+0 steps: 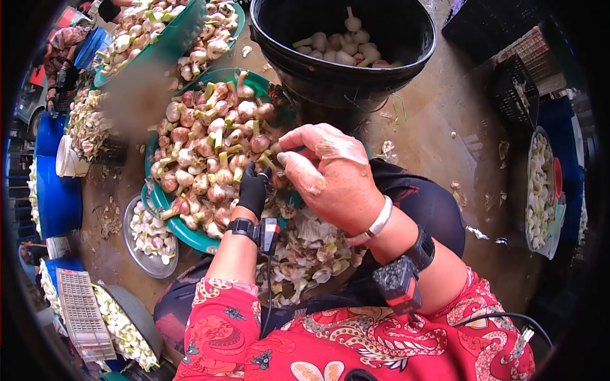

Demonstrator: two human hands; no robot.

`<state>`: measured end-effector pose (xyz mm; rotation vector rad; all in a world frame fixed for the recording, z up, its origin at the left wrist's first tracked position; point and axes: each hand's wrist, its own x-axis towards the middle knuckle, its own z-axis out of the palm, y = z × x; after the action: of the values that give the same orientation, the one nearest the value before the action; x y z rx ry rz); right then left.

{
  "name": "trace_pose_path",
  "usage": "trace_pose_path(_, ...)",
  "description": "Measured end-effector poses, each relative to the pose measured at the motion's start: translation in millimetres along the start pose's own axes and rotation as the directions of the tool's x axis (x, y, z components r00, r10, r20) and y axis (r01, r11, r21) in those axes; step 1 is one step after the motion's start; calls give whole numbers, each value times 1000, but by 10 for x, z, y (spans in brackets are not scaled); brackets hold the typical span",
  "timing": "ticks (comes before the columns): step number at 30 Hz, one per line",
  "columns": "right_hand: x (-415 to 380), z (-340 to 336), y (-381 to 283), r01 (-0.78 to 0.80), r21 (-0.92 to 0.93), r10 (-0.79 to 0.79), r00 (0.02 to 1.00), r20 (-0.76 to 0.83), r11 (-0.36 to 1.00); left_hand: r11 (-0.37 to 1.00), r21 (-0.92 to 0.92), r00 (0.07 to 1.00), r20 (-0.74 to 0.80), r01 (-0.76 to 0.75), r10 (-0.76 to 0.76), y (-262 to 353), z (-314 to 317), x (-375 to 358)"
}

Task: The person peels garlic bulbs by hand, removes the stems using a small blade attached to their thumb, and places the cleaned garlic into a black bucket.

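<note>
My left hand (253, 192), in a black glove, reaches over the heap of garlic bulbs (216, 130) in a green basin (152, 159). Its fingers are closed around a garlic bulb whose cut green stem (268, 162) points up, and part of the bulb is hidden. Close beside that stem is my right hand (333, 166), bare with tape on finger and thumb. Its thumb and forefinger come together in a pinch, and whatever lies between them is hidden. Loose garlic skins (311, 254) are piled in my lap, below both hands.
A black bucket (343, 76) with garlic bulbs in it stands ahead. At left are a metal bowl of peeled-looking garlic (152, 272) and a blue tub (60, 197). Another green basin (184, 38) is tilted at upper left. Black crates (489, 28) stand at right. A person (63, 51) works at far left.
</note>
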<state>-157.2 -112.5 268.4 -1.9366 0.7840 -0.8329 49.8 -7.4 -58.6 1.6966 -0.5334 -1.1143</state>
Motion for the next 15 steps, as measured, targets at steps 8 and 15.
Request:
trace_pose_path(8,63,26,16,-78,52,78,997,0,996,941,-249,970,136,230,-202,473,80,-174)
trace_pose_path(15,-165,364,142,54,36,-62,958,281,998,833,-554,999,37,23,-3,2156,63,-1458)
